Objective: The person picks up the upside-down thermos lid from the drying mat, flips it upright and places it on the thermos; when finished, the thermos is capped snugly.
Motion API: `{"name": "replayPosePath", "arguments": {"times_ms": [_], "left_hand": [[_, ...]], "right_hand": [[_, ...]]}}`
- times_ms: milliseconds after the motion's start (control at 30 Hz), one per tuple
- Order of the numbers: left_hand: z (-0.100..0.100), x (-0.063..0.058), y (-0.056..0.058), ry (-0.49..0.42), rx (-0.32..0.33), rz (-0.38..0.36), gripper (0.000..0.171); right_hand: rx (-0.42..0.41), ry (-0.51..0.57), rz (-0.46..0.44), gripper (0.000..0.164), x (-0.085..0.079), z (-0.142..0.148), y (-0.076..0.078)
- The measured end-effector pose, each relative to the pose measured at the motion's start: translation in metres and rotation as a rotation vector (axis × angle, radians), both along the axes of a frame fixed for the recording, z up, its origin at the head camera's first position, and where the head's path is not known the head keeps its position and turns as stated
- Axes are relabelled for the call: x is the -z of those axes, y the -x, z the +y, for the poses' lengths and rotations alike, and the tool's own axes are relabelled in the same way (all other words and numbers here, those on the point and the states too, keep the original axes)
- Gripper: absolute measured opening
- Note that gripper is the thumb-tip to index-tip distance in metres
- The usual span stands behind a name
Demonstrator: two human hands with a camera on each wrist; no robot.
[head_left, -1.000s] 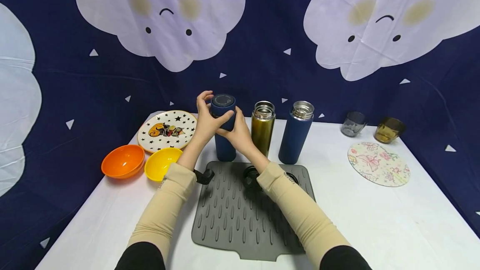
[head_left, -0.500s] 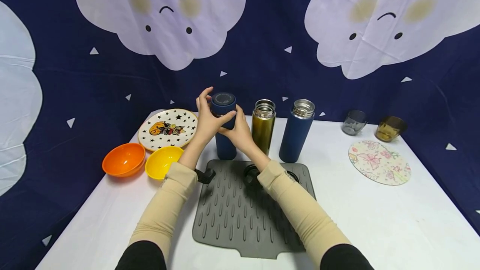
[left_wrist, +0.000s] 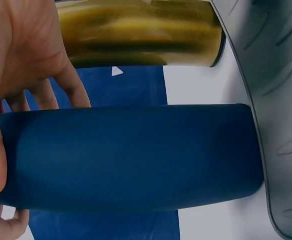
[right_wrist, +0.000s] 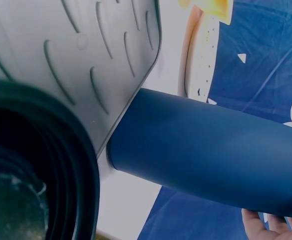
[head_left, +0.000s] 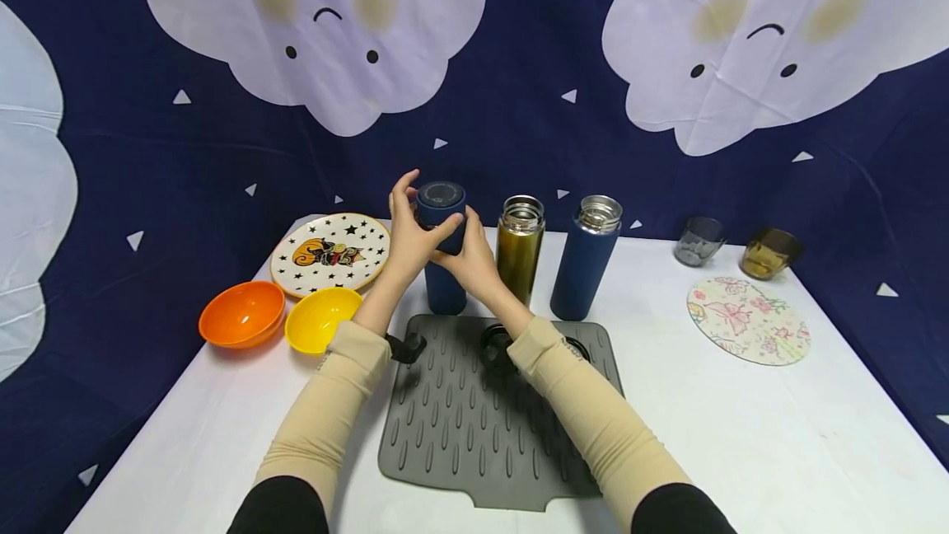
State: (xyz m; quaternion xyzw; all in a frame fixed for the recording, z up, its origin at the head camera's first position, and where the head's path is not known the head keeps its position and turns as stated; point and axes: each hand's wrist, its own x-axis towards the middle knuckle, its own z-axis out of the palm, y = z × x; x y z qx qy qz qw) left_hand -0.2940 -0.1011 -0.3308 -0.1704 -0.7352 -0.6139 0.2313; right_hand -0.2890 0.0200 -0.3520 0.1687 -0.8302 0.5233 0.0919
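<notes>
A blue insulated bottle [head_left: 445, 291] with a dark-topped blue lid [head_left: 441, 194] stands upright behind the grey mat. My left hand [head_left: 406, 241] holds it round the lid, thumb across the front and forefinger raised. Just below, my right hand [head_left: 473, 264] grips the upper body from the right. In the left wrist view the blue bottle [left_wrist: 136, 157] spans the picture, with the right hand [left_wrist: 31, 55] against its upper end. Fingers [right_wrist: 255, 227] show beside the bottle in the right wrist view. The fingers behind the bottle are hidden.
Uncapped gold [head_left: 519, 258] and blue [head_left: 586, 270] bottles stand to the right. Dark round lids [head_left: 495, 344] lie on the grey mat [head_left: 460, 435], partly under my right forearm. Orange [head_left: 243, 316] and yellow [head_left: 320, 320] bowls and a plate [head_left: 334, 225] sit left; two glasses [head_left: 697, 244] stand right.
The view has shifted slightly. Both hands keep their places on the blue bottle and its lid; the bottle still stands upright. Nothing else has visibly moved.
</notes>
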Motion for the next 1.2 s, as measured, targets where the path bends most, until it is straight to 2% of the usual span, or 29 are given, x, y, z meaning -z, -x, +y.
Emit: {"name": "replayPosePath", "arguments": {"times_ms": [167, 267, 400, 500, 633, 733, 800, 900, 1033, 1200], "left_hand": [[-0.002, -0.002, -0.001, -0.079, 0.078, -0.011, 0.079], [-0.001, -0.008, -0.006, -0.059, 0.060, -0.018, 0.082], [0.003, -0.018, -0.018, -0.023, 0.025, -0.021, 0.083], [0.003, -0.021, -0.023, -0.060, 0.047, -0.022, 0.077], [-0.001, -0.011, -0.012, -0.128, 0.081, -0.051, 0.072], [-0.002, -0.004, -0.001, -0.123, 0.065, -0.084, 0.069], [-0.001, -0.003, 0.001, -0.099, 0.044, -0.087, 0.067], [-0.001, -0.002, 0.002, -0.073, 0.019, -0.071, 0.064], [-0.003, -0.001, 0.000, -0.065, 0.028, -0.064, 0.065], [-0.002, -0.001, 0.001, -0.019, 0.005, -0.078, 0.075]], "right_hand": [[-0.001, 0.006, -0.011, 0.090, -0.001, -0.001, 0.000], [0.001, 0.010, -0.004, 0.089, -0.002, -0.001, 0.000], [-0.003, 0.008, 0.007, 0.087, -0.003, -0.001, 0.000], [-0.006, 0.008, -0.001, 0.089, -0.003, -0.001, -0.001], [-0.006, 0.011, -0.014, 0.091, -0.002, -0.001, -0.002], [0.000, 0.008, -0.019, 0.091, -0.002, -0.001, -0.001], [0.001, 0.007, -0.021, 0.090, -0.002, -0.001, -0.001], [0.002, 0.007, -0.022, 0.090, -0.002, -0.001, -0.001], [-0.006, 0.013, -0.017, 0.091, -0.001, 0.000, -0.001], [-0.008, 0.013, -0.005, 0.089, 0.000, 0.000, 0.000]]}}
